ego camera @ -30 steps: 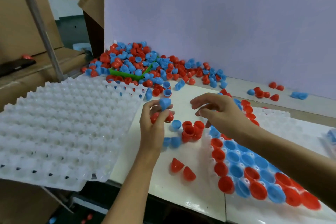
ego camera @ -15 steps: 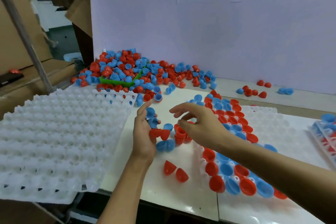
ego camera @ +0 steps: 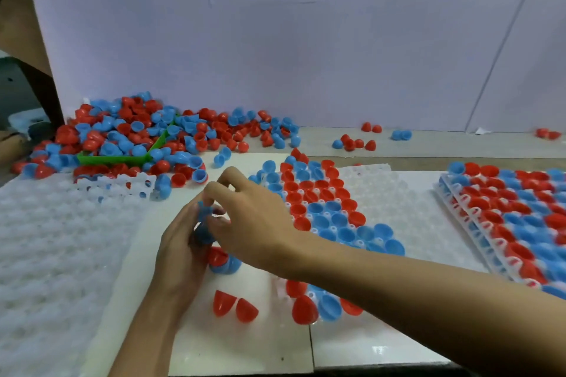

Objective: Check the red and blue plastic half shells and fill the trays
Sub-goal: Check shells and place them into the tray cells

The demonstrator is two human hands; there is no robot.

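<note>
My left hand grips a few blue half shells at the table's middle. My right hand reaches across and its fingertips pinch the top blue shell in that hand. Just under the hands lie a red and a blue shell. Two red shells lie nearer the front edge. The white tray right of my hands is partly filled with red and blue shells. A big loose pile of shells lies at the back left.
An empty white tray covers the left side. A stack of filled trays stands at the right. A green scoop sits in the pile. Small groups of shells lie along the white back wall.
The view has swung right and closer. My hands have come together, and the right hand now pinches a blue shell held in my left hand. The small shells by the hands are hidden.
</note>
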